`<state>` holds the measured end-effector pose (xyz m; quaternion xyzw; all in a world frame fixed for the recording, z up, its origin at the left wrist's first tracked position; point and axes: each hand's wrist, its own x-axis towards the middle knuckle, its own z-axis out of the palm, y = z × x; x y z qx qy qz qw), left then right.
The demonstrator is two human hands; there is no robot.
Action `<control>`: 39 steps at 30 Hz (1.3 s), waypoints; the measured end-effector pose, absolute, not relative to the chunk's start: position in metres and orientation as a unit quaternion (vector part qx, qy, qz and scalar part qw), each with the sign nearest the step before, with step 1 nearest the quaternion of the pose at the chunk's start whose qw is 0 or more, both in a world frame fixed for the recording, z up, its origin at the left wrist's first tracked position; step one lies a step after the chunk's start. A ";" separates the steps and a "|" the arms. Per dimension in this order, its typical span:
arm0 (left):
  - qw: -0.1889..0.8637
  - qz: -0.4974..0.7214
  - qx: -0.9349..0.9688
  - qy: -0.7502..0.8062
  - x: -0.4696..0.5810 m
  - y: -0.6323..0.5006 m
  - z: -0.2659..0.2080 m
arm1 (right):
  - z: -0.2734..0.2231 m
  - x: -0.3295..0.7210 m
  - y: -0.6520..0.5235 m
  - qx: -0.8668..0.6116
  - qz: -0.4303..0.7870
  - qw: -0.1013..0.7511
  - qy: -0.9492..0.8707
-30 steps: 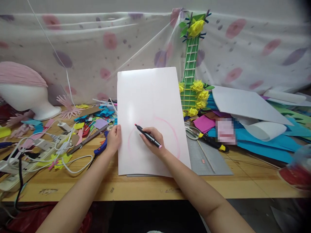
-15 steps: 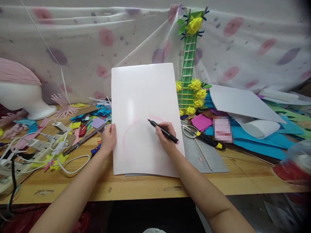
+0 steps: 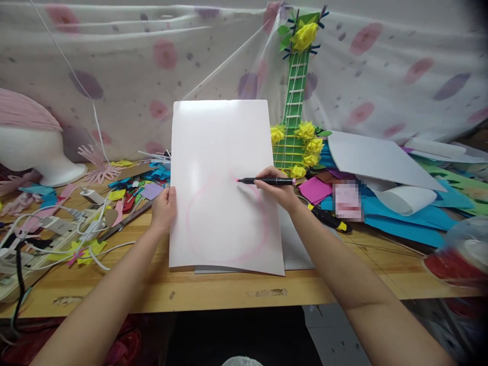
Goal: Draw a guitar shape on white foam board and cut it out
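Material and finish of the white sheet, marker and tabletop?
White sheet: likely coated card, glossy; pale glare near its top edge, though thin plastic is possible.
Marker: probably plastic; slim, straight black barrel, finish too small to judge.
Tabletop: looks like wood, perhaps varnished; yellowish grain, scuffed patches.

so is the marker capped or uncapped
Uncapped at its left end: the marker, held in the right hand, shows a bare pink tip over the white sheet.

the sheet point(image 3: 221, 195) looks smooth and glossy, the table point(image 3: 213, 291) wooden.
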<state>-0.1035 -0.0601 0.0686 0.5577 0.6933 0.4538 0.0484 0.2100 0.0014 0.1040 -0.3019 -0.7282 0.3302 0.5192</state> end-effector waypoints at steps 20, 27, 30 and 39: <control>0.030 0.463 0.571 0.677 -0.111 -0.060 0.068 | 0.127 0.205 0.016 -0.296 0.366 0.419 -0.776; 0.033 0.466 0.570 0.675 -0.113 -0.059 0.066 | 0.134 0.207 0.016 -0.280 0.382 0.417 -0.776; 0.036 0.464 0.569 0.677 -0.115 -0.058 0.066 | 0.136 0.200 0.016 -0.289 0.367 0.410 -0.784; 0.026 0.459 0.578 0.674 -0.116 -0.060 0.069 | 0.135 0.209 0.026 -0.281 0.395 0.421 -0.767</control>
